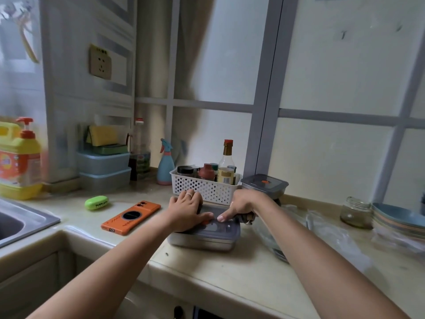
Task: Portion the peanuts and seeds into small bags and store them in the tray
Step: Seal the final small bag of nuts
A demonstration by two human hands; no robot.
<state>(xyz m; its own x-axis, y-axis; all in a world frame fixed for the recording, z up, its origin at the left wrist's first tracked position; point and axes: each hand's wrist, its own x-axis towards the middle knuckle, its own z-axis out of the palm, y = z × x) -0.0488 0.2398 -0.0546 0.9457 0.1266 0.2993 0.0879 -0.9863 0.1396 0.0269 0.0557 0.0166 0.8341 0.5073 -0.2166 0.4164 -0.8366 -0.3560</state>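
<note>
On the table (218,268) right in front of you sits the steel tray (202,242), closed by its grey lid (220,229), a short way back from the table's front edge. Both of your hands are on that lid. Your left hand (186,208) lies over its far left part, fingers spread and fairly straight, pressing down without clasping anything; the thumb reaches toward a small orange tab (205,222) on the lid. Your right hand (243,203) takes the far right corner, with the thumb flat on top of the lid and the other fingers curled down over its edge, so it grips the lid. Something dark shows under that hand, but you cannot tell what it is.

Just behind the tray stands a white perforated basket (202,187) holding bottles and jars, and beside it to the right is a second lidded container (264,184). Right of the tray lies crumpled clear plastic (322,226), too blurred to say more. Farther right are a glass jar (356,212) and a stack of plates (397,217).

To the left of the tray an orange phone (131,217) lies face down, with a green case (96,202) beyond it. A blue spray bottle (166,164) stands by the wall, and the sink (23,217) and a yellow detergent bottle (19,162) are at the far left.
</note>
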